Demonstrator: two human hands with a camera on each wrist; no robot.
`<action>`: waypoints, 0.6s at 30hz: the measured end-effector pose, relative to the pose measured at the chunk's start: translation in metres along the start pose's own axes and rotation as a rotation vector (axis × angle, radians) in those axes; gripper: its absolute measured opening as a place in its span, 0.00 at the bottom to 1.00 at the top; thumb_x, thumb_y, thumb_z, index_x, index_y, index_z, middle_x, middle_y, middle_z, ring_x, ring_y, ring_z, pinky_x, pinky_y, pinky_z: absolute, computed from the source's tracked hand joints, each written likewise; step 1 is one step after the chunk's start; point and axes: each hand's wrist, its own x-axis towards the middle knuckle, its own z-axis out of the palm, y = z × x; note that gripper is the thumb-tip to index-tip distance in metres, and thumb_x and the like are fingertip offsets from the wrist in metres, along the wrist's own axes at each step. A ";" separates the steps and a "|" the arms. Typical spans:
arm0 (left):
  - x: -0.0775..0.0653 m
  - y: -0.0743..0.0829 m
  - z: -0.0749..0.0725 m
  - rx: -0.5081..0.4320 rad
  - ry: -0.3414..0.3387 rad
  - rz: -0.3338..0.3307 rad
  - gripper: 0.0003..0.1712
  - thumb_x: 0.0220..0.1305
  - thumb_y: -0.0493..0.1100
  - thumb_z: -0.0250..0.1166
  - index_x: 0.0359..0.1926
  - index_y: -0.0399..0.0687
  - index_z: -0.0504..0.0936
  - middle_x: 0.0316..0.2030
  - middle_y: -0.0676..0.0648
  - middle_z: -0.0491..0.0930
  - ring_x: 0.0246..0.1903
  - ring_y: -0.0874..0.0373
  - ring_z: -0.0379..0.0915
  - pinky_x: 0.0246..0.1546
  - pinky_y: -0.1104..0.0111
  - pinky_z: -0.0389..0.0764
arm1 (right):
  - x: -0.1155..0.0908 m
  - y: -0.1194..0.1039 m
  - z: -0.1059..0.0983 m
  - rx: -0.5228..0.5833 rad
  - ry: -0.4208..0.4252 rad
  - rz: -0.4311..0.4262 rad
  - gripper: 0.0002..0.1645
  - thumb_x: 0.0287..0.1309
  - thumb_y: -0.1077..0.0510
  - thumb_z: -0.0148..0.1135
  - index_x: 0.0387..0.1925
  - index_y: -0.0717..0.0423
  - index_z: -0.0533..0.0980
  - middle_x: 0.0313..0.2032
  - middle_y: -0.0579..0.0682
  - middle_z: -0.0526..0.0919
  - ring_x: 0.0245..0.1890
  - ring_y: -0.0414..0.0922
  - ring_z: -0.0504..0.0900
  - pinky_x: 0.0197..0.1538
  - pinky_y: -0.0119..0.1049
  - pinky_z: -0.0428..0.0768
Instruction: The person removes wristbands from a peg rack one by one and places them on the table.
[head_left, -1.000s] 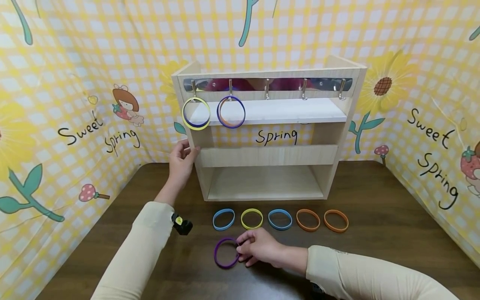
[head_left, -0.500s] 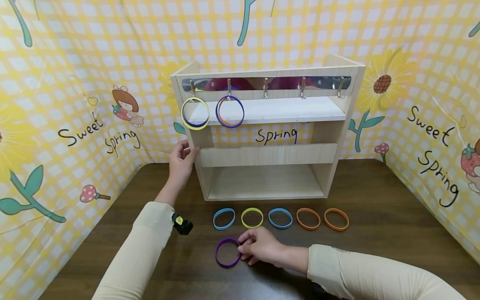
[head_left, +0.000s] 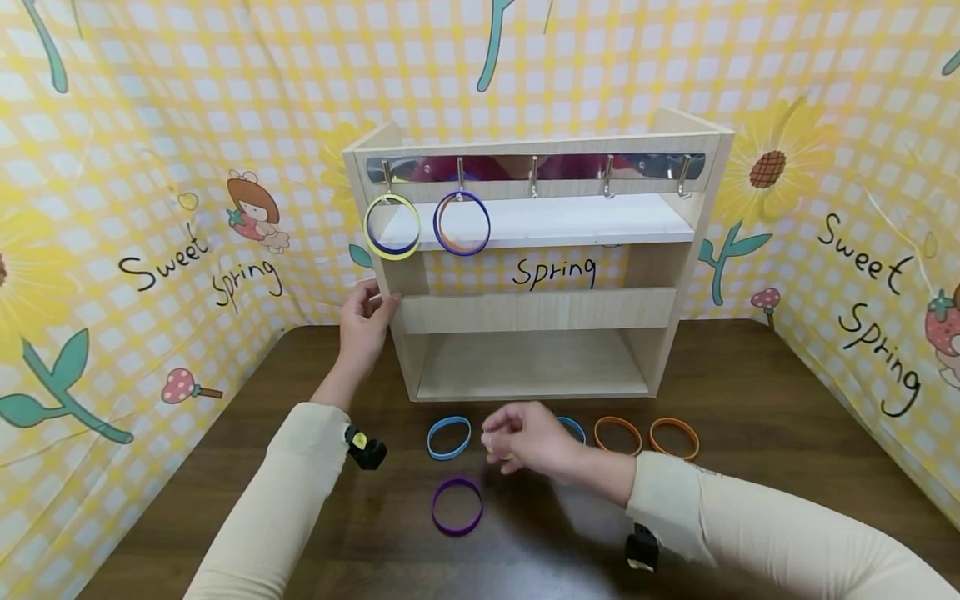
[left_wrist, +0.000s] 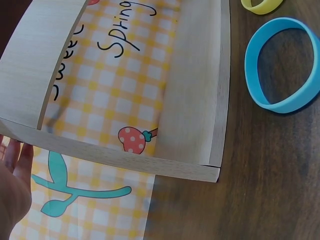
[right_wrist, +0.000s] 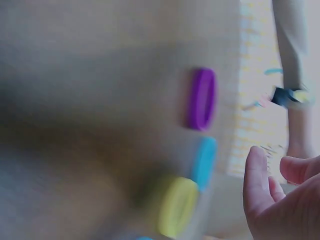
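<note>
My left hand (head_left: 365,321) holds the left side panel of a pale wooden shelf (head_left: 536,311), thumb at its front edge. My right hand (head_left: 534,437), loosely bent, hovers over the yellow wristband (right_wrist: 177,207), which it mostly hides in the head view. In the right wrist view its fingers are apart from the band and hold nothing. A purple wristband (head_left: 457,507) lies nearer me on the table. To the left of my right hand is a light blue wristband (head_left: 448,438); another blue wristband (head_left: 573,427) is partly hidden behind the hand.
Two orange wristbands (head_left: 617,435) lie further right on the brown table (head_left: 360,533). A metal hook rail (head_left: 570,169) crosses the shelf top. Yellow and dark blue bands (head_left: 392,257) hang on its first hook, purple-blue and orange bands (head_left: 462,253) on its second.
My right hand has let go of the purple wristband, leaving it on the table, and moved up and away to over the yellow one. My left hand stays on the shelf.
</note>
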 end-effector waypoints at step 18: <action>0.000 -0.001 0.000 -0.014 0.001 0.013 0.21 0.65 0.32 0.60 0.56 0.25 0.71 0.50 0.33 0.74 0.40 0.62 0.76 0.41 0.71 0.77 | 0.038 -0.108 -0.036 0.211 0.218 -0.264 0.19 0.65 0.63 0.60 0.54 0.68 0.72 0.50 0.67 0.78 0.46 0.54 0.82 0.45 0.42 0.81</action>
